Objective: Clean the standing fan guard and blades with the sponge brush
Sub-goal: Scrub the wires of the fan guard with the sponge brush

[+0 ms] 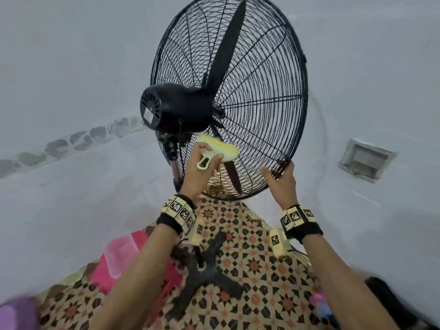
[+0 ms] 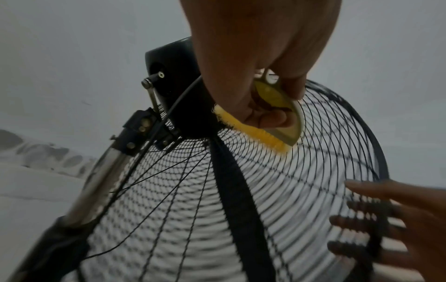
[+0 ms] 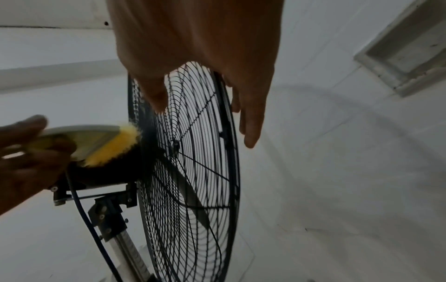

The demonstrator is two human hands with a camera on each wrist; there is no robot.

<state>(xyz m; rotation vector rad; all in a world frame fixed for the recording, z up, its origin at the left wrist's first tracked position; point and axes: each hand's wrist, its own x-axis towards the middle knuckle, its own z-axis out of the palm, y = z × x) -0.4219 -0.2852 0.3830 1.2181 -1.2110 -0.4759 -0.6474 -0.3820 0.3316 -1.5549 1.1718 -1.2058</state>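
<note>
Left hand (image 1: 198, 163) clamped on sponge brush (image 1: 220, 150), bristles against rear fan guard (image 1: 262, 96) beside motor; right hand (image 1: 282, 184) fingers apart, straddling guard's lower-right rim.

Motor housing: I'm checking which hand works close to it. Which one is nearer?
Left. The left hand holds the sponge brush just below the motor housing; the right hand rests at the guard's lower rim, farther away.

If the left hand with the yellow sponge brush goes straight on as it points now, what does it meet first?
Probably the black wire fan guard: the yellow sponge brush in the left hand already seems to touch its rear mesh, beside the black motor housing.
</note>
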